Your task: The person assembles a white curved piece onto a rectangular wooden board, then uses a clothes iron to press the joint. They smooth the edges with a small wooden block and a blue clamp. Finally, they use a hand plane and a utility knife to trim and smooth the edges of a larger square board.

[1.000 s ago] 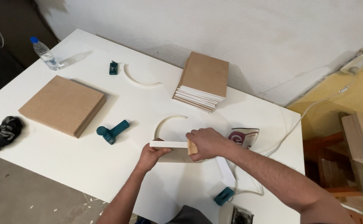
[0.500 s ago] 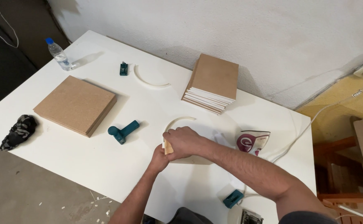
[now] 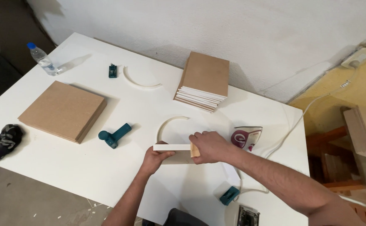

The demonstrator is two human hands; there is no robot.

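Note:
My left hand [image 3: 155,158] grips a square board [image 3: 171,147] standing on edge on the white table [image 3: 86,167], its white-banded edge facing up. My right hand [image 3: 210,146] presses a small tan block [image 3: 195,150] against the right end of that edge. A curl of white edge strip [image 3: 168,125] lies just behind the board.
A stack of brown boards [image 3: 63,110] sits at left, a taller stack [image 3: 204,80] at the back. Also here: a teal tool [image 3: 114,135], a small teal trimmer [image 3: 112,70], another white strip curl [image 3: 139,81], a water bottle [image 3: 42,59], a dark cloth [image 3: 4,140], a clothes iron [image 3: 245,137] with cord, and a teal piece [image 3: 229,195].
My right hand slid from the board's left end back to its right end along the top edge. The left hand stayed gripping the board.

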